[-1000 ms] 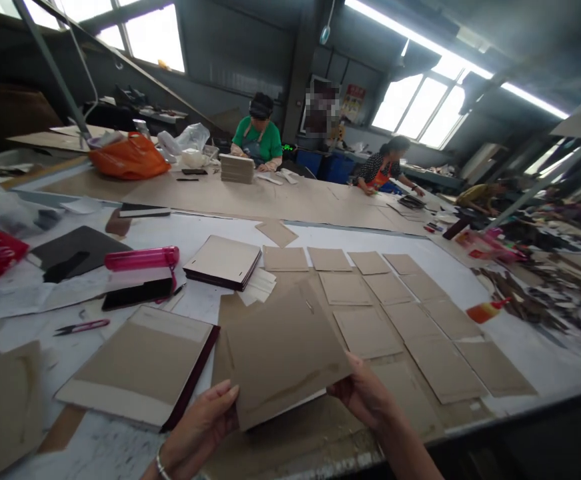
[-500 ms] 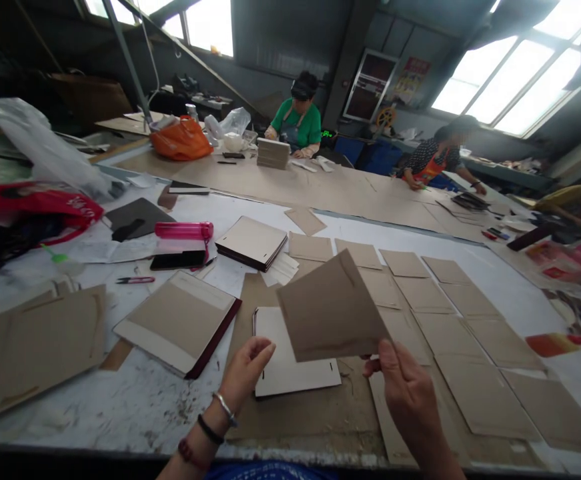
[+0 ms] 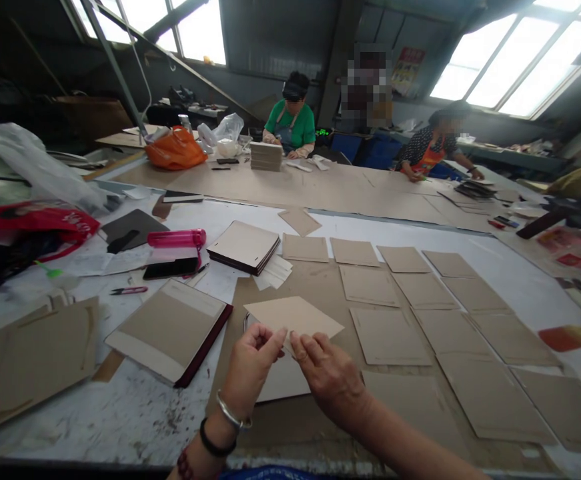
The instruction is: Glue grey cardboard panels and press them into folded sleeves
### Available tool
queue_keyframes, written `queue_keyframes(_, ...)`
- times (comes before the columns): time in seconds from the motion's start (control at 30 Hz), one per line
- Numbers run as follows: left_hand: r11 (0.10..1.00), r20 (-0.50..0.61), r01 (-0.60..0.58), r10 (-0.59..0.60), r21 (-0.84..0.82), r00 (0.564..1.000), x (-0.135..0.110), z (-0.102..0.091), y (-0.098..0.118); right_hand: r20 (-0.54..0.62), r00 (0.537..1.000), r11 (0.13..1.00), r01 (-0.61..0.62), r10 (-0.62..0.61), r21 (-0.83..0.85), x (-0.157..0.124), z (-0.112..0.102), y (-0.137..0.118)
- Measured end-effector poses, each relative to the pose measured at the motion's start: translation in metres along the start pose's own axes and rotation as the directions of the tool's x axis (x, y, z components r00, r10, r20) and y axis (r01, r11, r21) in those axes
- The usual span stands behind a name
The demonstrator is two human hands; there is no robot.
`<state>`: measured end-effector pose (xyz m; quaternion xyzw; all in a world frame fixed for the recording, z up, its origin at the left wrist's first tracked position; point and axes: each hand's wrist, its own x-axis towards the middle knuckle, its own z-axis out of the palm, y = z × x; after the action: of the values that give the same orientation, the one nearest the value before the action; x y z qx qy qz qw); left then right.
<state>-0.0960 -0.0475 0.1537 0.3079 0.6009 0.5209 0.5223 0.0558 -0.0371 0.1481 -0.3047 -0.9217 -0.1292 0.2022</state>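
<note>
Left hand [image 3: 253,367] and right hand [image 3: 327,375] bare, forearms uncovered. Left wrist stack: thin silver metal bangle [image 3: 231,412] nearest the hand; narrow black cord band [image 3: 211,440] just behind the bangle, elbow side; dark red bead bracelet [image 3: 184,465] further behind. Blue fabric garment [image 3: 270,474] below the bangle.

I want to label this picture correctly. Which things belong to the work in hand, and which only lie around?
In the work: left hand, right hand, brown card sheet they pinch, white board beneath, laid-out brown sheets.
Lying about: pink bottle, black phone, snips, orange bag.
</note>
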Motion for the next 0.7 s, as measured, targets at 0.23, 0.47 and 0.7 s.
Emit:
queue_keyframes(0.23, 0.986, -0.064, 0.129, -0.136, -0.102, 0.989, 0.0, 0.0, -0.017, 0.012, 1.0, 1.0, 0.009, -0.009, 0.013, 0.004, 0.008, 0.001)
queue_keyframes(0.47, 0.959, 0.001, 0.153, -0.157, -0.238, 0.988, 0.007, -0.012, -0.024, 0.062, 0.997, 0.999, 0.048, -0.049, 0.01, 0.006, 0.014, -0.008)
queue_keyframes(0.7, 0.944, 0.137, 0.25, -0.224, -0.217, 0.965, 0.015, -0.059, -0.028, 0.086, 0.876, 0.879, -0.477, 0.475, 0.012, -0.018, 0.022, 0.045)
